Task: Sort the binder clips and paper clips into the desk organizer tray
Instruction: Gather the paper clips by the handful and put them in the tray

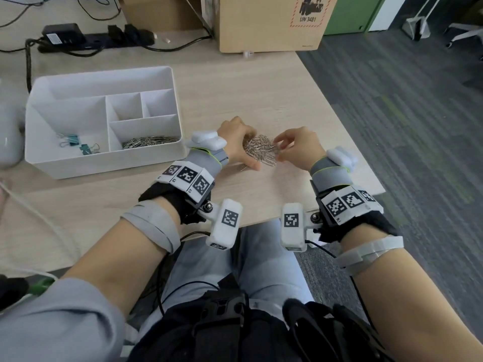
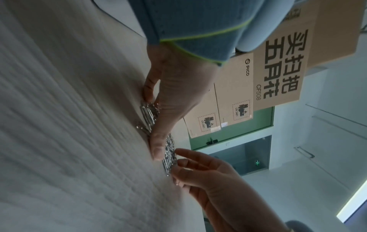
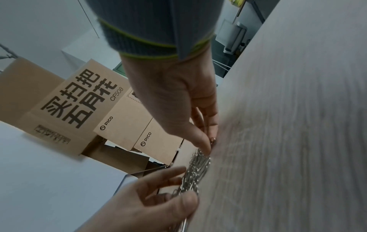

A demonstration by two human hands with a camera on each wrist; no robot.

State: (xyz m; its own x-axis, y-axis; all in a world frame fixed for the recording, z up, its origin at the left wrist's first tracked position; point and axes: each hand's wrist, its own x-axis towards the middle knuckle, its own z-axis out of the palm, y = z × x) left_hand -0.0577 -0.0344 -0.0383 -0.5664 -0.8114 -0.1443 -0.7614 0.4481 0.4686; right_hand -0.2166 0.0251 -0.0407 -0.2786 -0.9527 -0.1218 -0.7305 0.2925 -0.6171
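Note:
A heap of silver paper clips [image 1: 261, 150] lies on the wooden desk, right of the white organizer tray [image 1: 104, 163]. My left hand [image 1: 251, 150] arches over the heap's left side, thumb along the front and fingers curled behind it. In the left wrist view the left hand [image 2: 152, 125] hugs the paper clips [image 2: 168, 150]. My right hand [image 1: 278, 151] pinches the heap's right edge with bent fingertips, and the right wrist view shows the right hand [image 3: 209, 146] at the paper clips [image 3: 196, 171]. Teal binder clips [image 1: 78, 145] sit in the tray's front left compartment. More paper clips [image 1: 149, 142] fill its front right one.
One stray clip [image 1: 243, 167] lies by my left thumb. A cardboard box [image 1: 269, 22] and a black power strip [image 1: 91, 39] stand at the desk's back. The desk's right edge [image 1: 360, 152] runs close to my right wrist. A white rounded object [image 1: 7, 134] sits left of the tray.

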